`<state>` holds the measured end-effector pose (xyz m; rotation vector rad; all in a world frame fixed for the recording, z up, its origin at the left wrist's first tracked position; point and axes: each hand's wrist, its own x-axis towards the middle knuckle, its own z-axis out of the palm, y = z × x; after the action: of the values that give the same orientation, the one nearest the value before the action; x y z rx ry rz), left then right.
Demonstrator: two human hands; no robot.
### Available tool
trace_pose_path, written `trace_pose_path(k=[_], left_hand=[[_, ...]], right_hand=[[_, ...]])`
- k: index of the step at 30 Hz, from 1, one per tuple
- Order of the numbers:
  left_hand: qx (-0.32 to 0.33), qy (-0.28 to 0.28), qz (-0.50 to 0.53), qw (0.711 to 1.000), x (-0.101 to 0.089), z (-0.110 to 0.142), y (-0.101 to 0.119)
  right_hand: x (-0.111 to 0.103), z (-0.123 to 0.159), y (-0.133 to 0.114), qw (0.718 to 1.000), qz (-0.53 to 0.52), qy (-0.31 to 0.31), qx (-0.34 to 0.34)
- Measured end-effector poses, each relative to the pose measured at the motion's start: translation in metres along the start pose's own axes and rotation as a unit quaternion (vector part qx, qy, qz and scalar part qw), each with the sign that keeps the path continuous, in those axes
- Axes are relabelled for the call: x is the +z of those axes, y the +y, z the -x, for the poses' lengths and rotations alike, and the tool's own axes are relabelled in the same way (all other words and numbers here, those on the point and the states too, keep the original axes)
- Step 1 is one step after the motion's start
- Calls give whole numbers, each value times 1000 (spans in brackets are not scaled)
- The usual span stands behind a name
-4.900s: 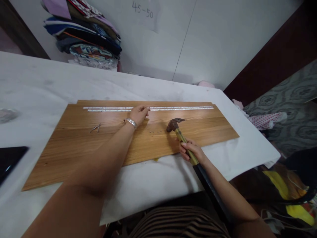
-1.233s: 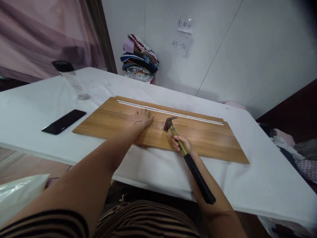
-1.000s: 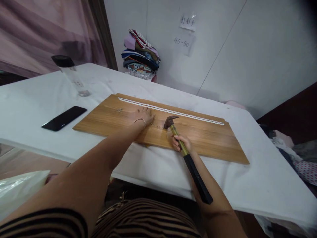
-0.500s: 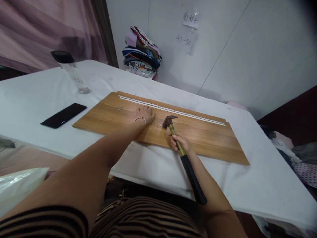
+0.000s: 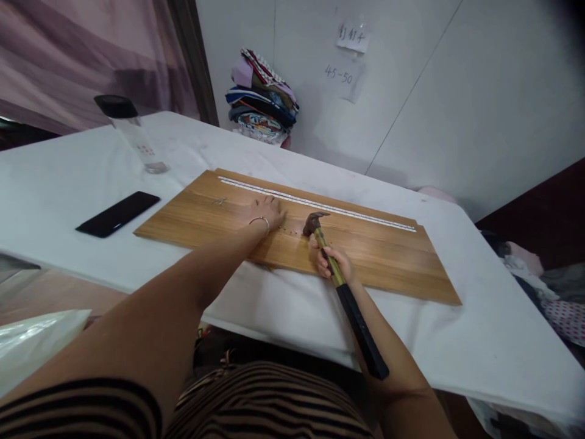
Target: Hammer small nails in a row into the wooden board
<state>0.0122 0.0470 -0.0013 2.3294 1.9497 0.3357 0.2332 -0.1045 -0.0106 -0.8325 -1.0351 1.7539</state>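
A claw hammer point(image 5: 339, 277) with a rusty head, a yellow shaft and a black grip is in my right hand point(image 5: 336, 262), whose fingers wrap round the shaft below the head. The head is over the middle of a brown wooden board point(image 5: 388, 253). My left hand point(image 5: 268, 211) lies flat on the board, left of the hammer head, fingers spread. Between hand and hammer head a short row of small nail heads point(image 5: 291, 231) shows in the wood. A few loose nails point(image 5: 220, 200) lie near the board's left end.
White measuring strips point(image 5: 315, 204) run along the board's far side. To the left on the white table point(image 5: 192, 137) are a black phone point(image 5: 117, 213) and a clear bottle point(image 5: 137, 137) with a black lid. Folded clothes point(image 5: 262, 100) are stacked by the wall.
The hammer and my right hand have shifted slightly to the right. My left hand stays in place on the board.
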Motion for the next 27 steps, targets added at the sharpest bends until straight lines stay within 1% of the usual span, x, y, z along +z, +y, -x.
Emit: trace_pose_path(k=[5,11,15,22,27], left_hand=[[0,-5,3,1000,-3,1,1],[-3,-2,-5,1000,-2,1,1],[-3,1,-3,1000,-3,2,2],[-1,0,0,1000,-3,1,3],[-1,0,-2,1000,-2,1,1]], right_hand=[[0,1,0,1000,-2,1,6],[0,2,1,1000,11,-5,-8],[1,1,1,1000,17,-11,-4],[3,1,0,1000,13,-6,-14],[3,0,1,1000,27,-7,-7]])
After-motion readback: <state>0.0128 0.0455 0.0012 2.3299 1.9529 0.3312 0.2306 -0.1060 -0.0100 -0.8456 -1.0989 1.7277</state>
